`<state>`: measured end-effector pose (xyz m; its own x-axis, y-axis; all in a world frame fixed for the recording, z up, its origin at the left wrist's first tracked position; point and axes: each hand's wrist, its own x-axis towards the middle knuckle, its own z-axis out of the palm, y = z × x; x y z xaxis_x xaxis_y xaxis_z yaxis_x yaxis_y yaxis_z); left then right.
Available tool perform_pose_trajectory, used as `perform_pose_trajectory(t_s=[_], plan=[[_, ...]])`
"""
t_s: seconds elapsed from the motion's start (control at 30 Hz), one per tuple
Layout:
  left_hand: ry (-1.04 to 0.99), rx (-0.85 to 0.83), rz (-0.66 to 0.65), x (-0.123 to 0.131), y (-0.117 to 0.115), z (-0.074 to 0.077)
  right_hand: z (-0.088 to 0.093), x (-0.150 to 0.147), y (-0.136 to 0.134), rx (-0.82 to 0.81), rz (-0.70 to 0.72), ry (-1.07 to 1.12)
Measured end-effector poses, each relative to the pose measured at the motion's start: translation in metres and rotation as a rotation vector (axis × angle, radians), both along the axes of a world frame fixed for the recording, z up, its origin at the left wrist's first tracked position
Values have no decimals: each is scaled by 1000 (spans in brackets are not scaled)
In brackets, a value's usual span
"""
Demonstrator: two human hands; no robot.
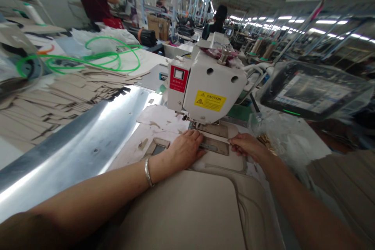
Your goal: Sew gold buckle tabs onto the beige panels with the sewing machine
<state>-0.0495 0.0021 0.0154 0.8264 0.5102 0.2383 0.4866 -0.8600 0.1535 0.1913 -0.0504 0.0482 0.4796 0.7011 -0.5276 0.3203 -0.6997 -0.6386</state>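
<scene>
Under the head of a white industrial sewing machine (215,82), a flat template with brown slot-shaped areas (221,147) lies on the work surface. My left hand (186,148) rests palm down at the template's left side, fingers stretched out near the needle area. At the right side, my right hand (249,146) pinches the end of a narrow beige strip (216,138) that lies between two slots. Its fingertips partly cover that end. Closer to me are stacked beige flat panels with rounded corners (193,203), partly under my left forearm.
Many beige cut pieces (67,101) are spread on the left, beside a shiny metal plate (88,133). Green tubing (117,56) curls behind them. A plastic-wrapped control screen (313,90) stands right, above a bag of brass-coloured parts (266,140) and more panels (345,179). Other people work farther back.
</scene>
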Motion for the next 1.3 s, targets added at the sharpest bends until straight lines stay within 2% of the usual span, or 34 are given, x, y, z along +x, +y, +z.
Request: perform_pose_trajectory(t_s=[0.43,0.83,1.03,1.3], plan=[[71,12,55,-40,30,14,-1,-49,30,14,40,46],[53,28,115,-78,57,11,-4,-87,59,-8,95,128],[67,61,104,-68,62,10,-1,-83,67,-25,50,104],[0,14,30,-47,44,6,2,-53,47,-50,22,99]])
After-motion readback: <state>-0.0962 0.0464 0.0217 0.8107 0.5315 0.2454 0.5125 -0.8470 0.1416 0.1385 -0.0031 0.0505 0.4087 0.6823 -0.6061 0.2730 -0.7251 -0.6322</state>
